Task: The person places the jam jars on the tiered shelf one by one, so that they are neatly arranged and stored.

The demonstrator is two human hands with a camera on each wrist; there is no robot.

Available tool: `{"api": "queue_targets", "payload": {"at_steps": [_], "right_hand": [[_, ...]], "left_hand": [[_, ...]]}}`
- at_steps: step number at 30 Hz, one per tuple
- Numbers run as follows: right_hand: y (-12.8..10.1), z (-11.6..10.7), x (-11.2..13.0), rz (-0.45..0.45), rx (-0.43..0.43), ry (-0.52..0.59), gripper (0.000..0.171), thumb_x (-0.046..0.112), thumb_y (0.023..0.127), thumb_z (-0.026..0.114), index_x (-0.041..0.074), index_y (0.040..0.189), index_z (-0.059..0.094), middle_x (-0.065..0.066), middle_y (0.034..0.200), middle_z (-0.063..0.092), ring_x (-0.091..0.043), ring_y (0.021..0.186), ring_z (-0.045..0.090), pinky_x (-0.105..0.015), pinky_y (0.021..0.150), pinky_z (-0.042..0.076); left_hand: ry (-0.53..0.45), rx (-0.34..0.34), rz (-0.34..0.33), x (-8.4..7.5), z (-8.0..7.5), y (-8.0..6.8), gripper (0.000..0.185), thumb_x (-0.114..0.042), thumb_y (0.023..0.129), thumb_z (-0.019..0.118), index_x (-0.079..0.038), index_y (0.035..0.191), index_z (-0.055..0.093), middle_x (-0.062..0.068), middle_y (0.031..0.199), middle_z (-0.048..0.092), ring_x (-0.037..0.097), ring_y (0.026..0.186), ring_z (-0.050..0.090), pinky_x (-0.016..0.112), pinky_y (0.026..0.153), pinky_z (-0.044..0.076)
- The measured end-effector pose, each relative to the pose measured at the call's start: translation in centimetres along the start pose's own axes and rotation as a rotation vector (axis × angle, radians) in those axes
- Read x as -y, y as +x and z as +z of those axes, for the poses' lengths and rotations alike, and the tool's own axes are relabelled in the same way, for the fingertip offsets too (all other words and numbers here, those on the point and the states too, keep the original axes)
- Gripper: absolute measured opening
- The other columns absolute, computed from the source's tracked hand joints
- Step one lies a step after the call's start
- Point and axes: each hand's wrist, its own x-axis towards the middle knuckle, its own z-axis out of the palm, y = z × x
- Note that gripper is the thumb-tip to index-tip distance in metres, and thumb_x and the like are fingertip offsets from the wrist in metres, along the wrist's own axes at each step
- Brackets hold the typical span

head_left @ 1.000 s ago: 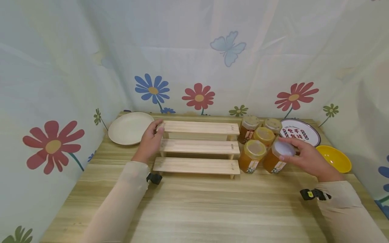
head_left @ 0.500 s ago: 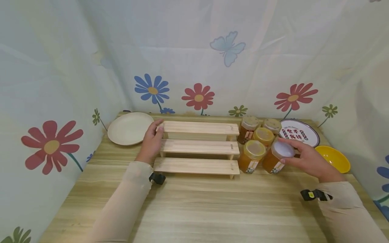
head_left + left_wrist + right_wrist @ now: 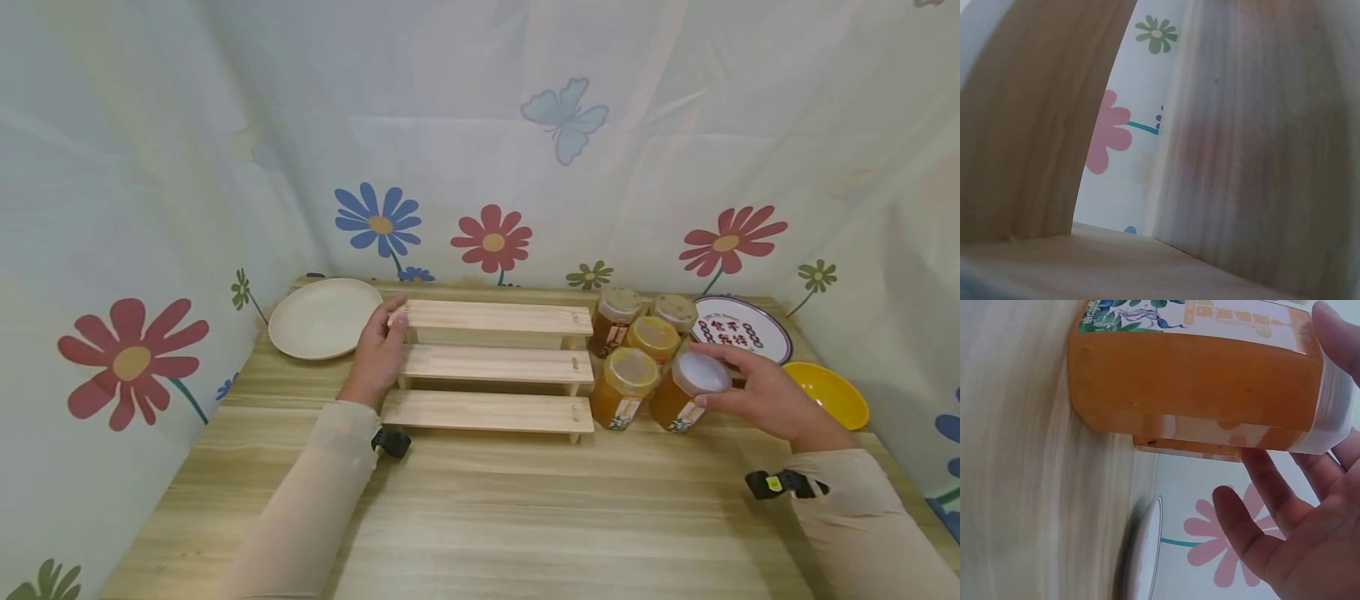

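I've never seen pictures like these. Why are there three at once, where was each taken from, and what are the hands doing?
No machine here: a person works with bare hands and wears three cameras. The wide picture comes from the head, looking down at a wooden table. The other two come from the wrists, so they look very close and tilted.

The left hand rests against the left end of a three-step wooden rack; its wrist camera sees only wood and a bit of flowered curtain. The right hand has its fingertips on the white lid of a jar of orange stuff; the right wrist picture shows that jar from the side.

Four more jars stand beside it. A cream plate, a patterned plate and a yellow bowl also lie there.
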Motion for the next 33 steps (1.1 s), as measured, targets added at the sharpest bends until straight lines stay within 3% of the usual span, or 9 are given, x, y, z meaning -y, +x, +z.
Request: {"api": "queue_targets", "payload": {"at_steps": [3,6,13,18,21,26,30,33], "right_hand": [[-0.1,0.1,0.1,0.009,-0.014,0.014,0.079,0.032,0.091,0.085,0.008,0.158,0.049,-0.029,0.156,0.044,-0.045,0.121,0.055,-0.013,0.084,0.046],[-0.2,0.0,0.5,0.021,-0.027,0.010,0.079,0.033,0.091,0.086,0.009,0.157,0.050,-0.029,0.155,0.046,-0.044,0.119,0.055,-0.014,0.083,0.047],[-0.9,-0.9,1.6,0.000,-0.072,0.069,0.075,0.025,0.092,0.085,0.008,0.156,0.051,-0.028,0.154,0.043,-0.040,0.118,0.050,-0.012,0.082,0.047],[-1.5,-1.3,2.3,-0.046,-0.137,0.072,0.072,0.018,0.092,0.085,0.007,0.155,0.052,-0.024,0.154,0.041,-0.024,0.112,0.048,-0.007,0.083,0.046],[-1.8,-1.6,2.8,-0.056,-0.169,0.091,0.071,0.016,0.092,0.085,0.010,0.155,0.053,-0.018,0.151,0.041,-0.015,0.107,0.049,-0.009,0.081,0.048],[-2.3,-2.3,4.1,-0.110,-0.259,0.121,0.067,0.009,0.091,0.084,0.011,0.152,0.057,0.006,0.136,0.051,-0.008,0.099,0.057,-0.012,0.078,0.052],[-2.6,-2.8,5.7,-0.146,-0.334,0.103,0.065,0.004,0.089,0.084,0.008,0.149,0.060,0.019,0.126,0.055,-0.004,0.097,0.058,-0.009,0.076,0.051],[-2.7,-3.2,7.0,-0.132,-0.346,0.120,0.063,0.004,0.091,0.082,0.006,0.150,0.058,0.019,0.127,0.055,-0.004,0.102,0.057,-0.007,0.080,0.050]], "left_hand": [[0.019,-0.006,0.009,-0.1,0.0,-0.1,0.045,-0.019,0.115,0.042,-0.012,0.160,0.044,0.019,0.104,0.053,0.021,0.079,0.048,0.035,0.079,0.043],[0.021,-0.007,0.011,-0.1,-0.1,-0.1,0.045,-0.019,0.115,0.042,-0.012,0.160,0.045,0.017,0.093,0.050,0.017,0.072,0.046,0.033,0.074,0.043],[0.018,0.006,0.013,0.2,-0.2,-0.2,0.046,-0.021,0.115,0.042,-0.013,0.161,0.043,0.017,0.090,0.050,0.012,0.063,0.042,0.032,0.067,0.042],[0.011,0.009,0.016,0.3,-0.2,-0.1,0.046,-0.021,0.115,0.043,-0.013,0.161,0.043,0.011,0.083,0.048,0.011,0.060,0.041,0.031,0.064,0.042],[0.012,0.005,0.011,0.2,-0.2,-0.1,0.046,-0.021,0.115,0.044,-0.013,0.161,0.043,0.013,0.091,0.050,0.013,0.066,0.043,0.031,0.068,0.042],[0.010,0.003,0.016,0.0,-0.1,0.0,0.047,-0.020,0.115,0.044,-0.010,0.161,0.043,0.014,0.112,0.052,0.017,0.077,0.046,0.032,0.076,0.042],[0.010,0.007,0.032,0.0,-0.1,-0.1,0.048,-0.020,0.115,0.044,-0.007,0.161,0.042,0.012,0.102,0.050,0.017,0.071,0.044,0.032,0.073,0.042],[0.006,0.005,0.037,0.1,-0.2,-0.1,0.048,-0.020,0.115,0.044,-0.007,0.160,0.043,0.009,0.089,0.047,0.014,0.066,0.042,0.031,0.070,0.041]]}}
